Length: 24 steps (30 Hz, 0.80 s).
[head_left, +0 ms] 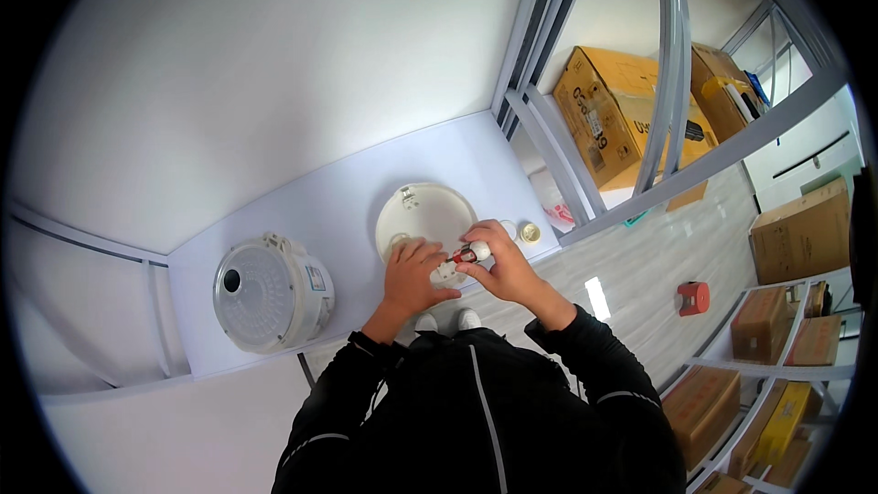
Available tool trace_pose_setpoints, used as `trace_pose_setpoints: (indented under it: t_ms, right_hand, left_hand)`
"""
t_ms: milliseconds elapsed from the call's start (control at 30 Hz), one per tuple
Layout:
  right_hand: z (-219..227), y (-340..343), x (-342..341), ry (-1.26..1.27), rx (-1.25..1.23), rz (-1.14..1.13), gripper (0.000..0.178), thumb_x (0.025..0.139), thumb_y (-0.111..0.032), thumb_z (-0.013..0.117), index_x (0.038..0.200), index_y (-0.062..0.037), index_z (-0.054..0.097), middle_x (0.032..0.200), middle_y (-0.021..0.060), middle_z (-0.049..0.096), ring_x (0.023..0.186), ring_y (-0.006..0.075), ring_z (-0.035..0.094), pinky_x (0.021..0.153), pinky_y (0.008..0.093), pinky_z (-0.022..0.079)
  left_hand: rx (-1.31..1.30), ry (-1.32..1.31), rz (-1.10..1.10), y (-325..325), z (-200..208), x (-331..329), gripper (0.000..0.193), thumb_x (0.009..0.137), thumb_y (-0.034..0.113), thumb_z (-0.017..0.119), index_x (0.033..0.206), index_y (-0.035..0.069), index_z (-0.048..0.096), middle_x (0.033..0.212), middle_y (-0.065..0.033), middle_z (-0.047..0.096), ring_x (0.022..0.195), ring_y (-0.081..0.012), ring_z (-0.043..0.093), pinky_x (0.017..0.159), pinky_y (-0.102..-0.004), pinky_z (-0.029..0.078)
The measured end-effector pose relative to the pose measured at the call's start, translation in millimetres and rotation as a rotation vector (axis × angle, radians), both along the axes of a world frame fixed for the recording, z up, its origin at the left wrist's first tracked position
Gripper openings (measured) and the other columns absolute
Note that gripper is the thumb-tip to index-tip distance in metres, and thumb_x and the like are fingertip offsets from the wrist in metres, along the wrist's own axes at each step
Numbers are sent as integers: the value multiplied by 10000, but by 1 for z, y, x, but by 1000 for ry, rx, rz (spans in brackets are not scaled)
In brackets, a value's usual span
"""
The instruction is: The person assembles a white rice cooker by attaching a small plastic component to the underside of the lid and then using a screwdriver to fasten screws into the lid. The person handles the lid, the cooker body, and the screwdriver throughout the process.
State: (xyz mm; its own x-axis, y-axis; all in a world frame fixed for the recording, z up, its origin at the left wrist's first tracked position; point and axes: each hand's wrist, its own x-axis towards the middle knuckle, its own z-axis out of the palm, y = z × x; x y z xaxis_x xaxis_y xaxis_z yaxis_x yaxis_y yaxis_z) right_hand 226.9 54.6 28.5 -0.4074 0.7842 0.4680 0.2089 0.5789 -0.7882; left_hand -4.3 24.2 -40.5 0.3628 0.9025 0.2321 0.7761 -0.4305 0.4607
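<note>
Head: white disc [441, 210] near table edge [546, 247], drum [274, 297] apart.

Blk jacket [425, 421], lt-grey vert. strip [486, 410] down front, thin grey band [326, 437] on ea. blk sleeve [599, 352]; wht shoes [468, 318].

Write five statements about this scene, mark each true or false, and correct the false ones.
1. The right hand holds a red-and-white tool. True.
2. The left hand is on the big drum. False: it is over the near part of the round white piece.
3. The big drum stands to the left of the round white piece. True.
4. The red stool stands on the table. False: it is on the floor, off to the right.
5. Both sleeves are bright yellow. False: they are black.
</note>
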Motion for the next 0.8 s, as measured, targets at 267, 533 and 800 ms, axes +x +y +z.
trace_pose_setpoints:
  t_ms: [267, 533, 800]
  right_hand:
    - [46, -14, -6, -632, 87, -329, 488, 849, -462, 883, 987, -63, 638, 943, 116, 660, 689, 331, 680, 561, 426, 523]
    - [67, -21, -10, -800, 127, -193, 313, 930, -304, 787, 1037, -48, 640, 940, 124, 651, 775, 339, 698, 618, 435, 548]
    - [69, -14, -1, -867, 83, -237, 258, 933, -186, 731, 1120, -62, 603, 960, 136, 645, 810, 331, 691, 645, 409, 554]
  left_hand:
    - [-24, 123, -50, -3, -4, -2, 725, 666, 465, 939, 1304, 183, 740, 1472, 15, 617, 1449, -256, 480, 1196, -475, 354]
    - [47, 59, -30, 0, -4, 5, 677, 628, 404, 928, 1232, 136, 782, 1399, -20, 669, 1327, -300, 550, 1108, -488, 417]
    - [74, 66, -35, 2, -3, 7, 673, 623, 429, 916, 1213, 129, 796, 1393, -29, 690, 1323, -324, 564, 1111, -502, 414]
